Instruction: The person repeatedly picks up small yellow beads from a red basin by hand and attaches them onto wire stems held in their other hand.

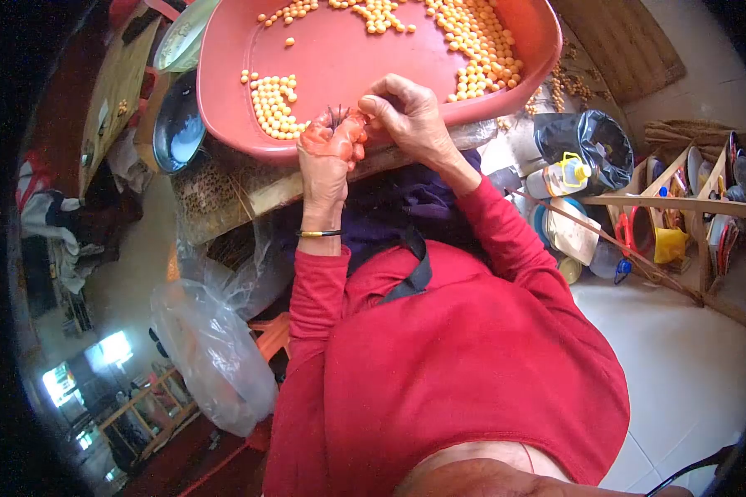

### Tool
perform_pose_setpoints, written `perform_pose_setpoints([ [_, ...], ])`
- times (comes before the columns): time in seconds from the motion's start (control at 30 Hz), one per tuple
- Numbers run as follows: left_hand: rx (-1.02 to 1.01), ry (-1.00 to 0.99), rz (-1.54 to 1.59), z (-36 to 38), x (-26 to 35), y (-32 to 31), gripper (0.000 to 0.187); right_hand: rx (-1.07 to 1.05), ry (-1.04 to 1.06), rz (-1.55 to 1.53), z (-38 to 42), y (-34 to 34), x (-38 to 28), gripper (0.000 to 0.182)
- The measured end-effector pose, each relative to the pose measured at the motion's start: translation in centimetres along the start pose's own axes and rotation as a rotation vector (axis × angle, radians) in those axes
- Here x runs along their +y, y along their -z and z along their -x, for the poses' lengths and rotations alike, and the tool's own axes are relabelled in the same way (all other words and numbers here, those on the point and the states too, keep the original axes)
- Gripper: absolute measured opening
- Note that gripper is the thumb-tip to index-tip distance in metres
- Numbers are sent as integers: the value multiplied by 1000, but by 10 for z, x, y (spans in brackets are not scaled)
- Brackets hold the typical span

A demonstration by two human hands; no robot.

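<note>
My left hand [333,147] is closed in front of the near rim of a red plastic basin [340,62]. Its fingers look orange-red, as if covered or stained, and several thin dark prongs [336,116] stick up from them. Close against it, my right hand [406,114] pinches with thumb and forefinger. What lies between those fingertips is too small to make out. Inside the basin are many small round yellow-orange balls [479,45], heaped at the right, with a smaller group [275,103] at the left and more along the far side.
The basin rests on a wooden board [278,192]. More balls [565,83] lie beyond its right side. A bin lined with a black bag [605,145] and a yellow-capped bottle [555,177] stand at right, near a wooden rack [680,200]. A clear plastic bag [207,348] hangs at lower left.
</note>
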State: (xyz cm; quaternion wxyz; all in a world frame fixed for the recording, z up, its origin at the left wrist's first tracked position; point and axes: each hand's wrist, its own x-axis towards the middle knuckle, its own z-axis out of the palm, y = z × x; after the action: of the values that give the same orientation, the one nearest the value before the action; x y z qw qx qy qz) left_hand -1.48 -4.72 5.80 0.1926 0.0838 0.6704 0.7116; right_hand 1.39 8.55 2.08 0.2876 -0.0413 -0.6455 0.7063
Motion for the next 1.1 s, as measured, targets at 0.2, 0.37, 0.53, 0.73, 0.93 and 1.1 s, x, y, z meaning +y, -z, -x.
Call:
perform_pose_setpoints([
  [0.2, 3, 20, -9, -2, -1, 1, 8, -22, -75, -83, 4, -1, 0, 3],
  [0.37, -18, -6, -10, -5, -7, 4, 9, -4, -53, -24, 6, -6, 3, 3],
  [0.53, -40, -25, -51, -4, -8, 5, 14, 13, 90, 171, 7, -6, 6, 4],
  [0.73, -100, -12, 4, -2, 4, 1, 20, 84, 71, 120, 8, -10, 0, 6],
  [0.93, -182, -52, 254, -3, -6, 10, 20, 133, 82, 98, 5, -8, 11, 7],
  [1.1, -164, -1, 252, -6, -6, 13, 20, 114, 88, 162, 9, -4, 8, 7],
])
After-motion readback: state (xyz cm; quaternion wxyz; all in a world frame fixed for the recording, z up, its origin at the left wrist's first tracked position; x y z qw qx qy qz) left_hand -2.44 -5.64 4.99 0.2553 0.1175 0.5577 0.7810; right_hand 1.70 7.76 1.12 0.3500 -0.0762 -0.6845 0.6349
